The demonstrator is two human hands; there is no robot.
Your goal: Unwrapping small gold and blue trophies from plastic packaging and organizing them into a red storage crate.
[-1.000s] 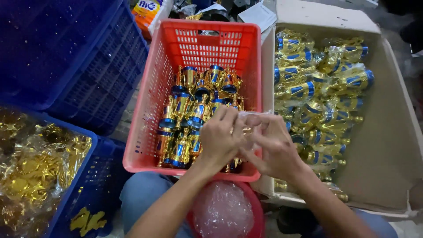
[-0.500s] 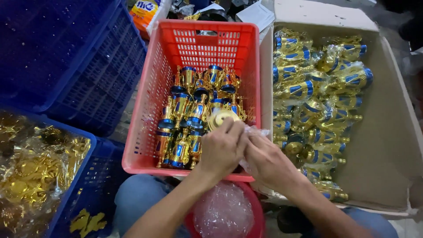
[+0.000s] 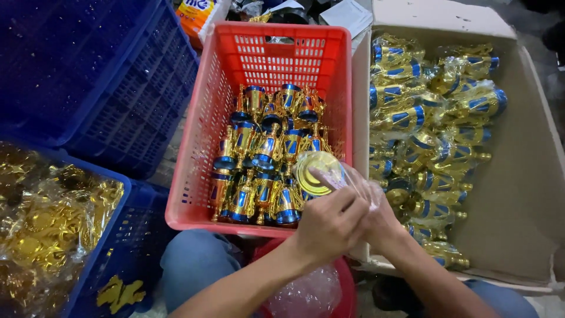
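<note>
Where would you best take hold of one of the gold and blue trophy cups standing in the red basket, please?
Probably from above: the trophy cups stand upright and tightly packed inside the red basket, with their sides blocked. Pinch the open rim or a side handle at the top, then lift straight up.

Gold-and-blue trophy cups [image 3: 268, 162] in a red crate [image 3: 259, 53], dark blue crates [image 3: 88, 76], brown cardboard box [image 3: 524, 194].

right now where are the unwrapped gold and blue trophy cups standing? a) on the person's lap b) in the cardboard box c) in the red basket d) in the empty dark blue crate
c: the bare gold and blue trophy cups stand packed upright in the red basket, while the ones in the cardboard box lie in clear plastic wrap.
</note>
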